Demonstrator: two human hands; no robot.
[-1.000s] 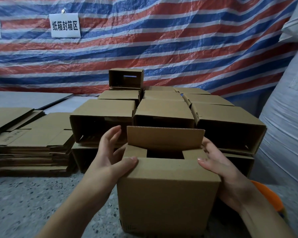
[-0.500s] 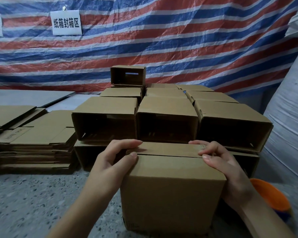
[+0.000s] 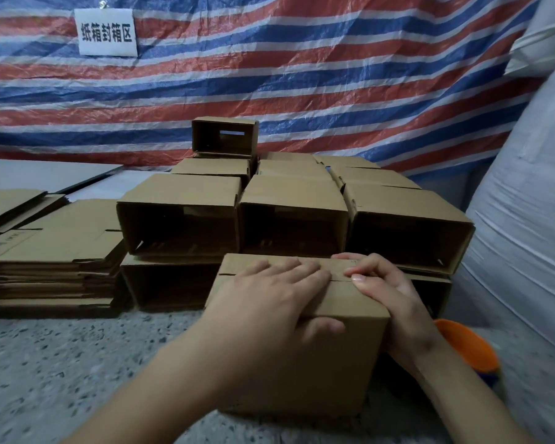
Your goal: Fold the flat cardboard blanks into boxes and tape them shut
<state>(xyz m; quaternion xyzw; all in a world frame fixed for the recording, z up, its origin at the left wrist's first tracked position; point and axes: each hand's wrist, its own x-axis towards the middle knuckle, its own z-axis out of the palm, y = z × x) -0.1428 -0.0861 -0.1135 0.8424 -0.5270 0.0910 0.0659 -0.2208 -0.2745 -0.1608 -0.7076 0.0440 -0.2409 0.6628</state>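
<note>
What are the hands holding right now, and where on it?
The cardboard box. The left hand lies flat across its closed top flaps, thumb over the front edge; the right hand grips its right top edge.

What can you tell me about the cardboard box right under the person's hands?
The plain brown corrugated cardboard box stands upright on the speckled stone floor, in front of stacked open boxes. Its top flaps are folded down, meeting at a seam with no tape visible. The left hand presses flat across the top, thumb on the front face; the right hand holds its right side, fingers curled over the seam.
</note>
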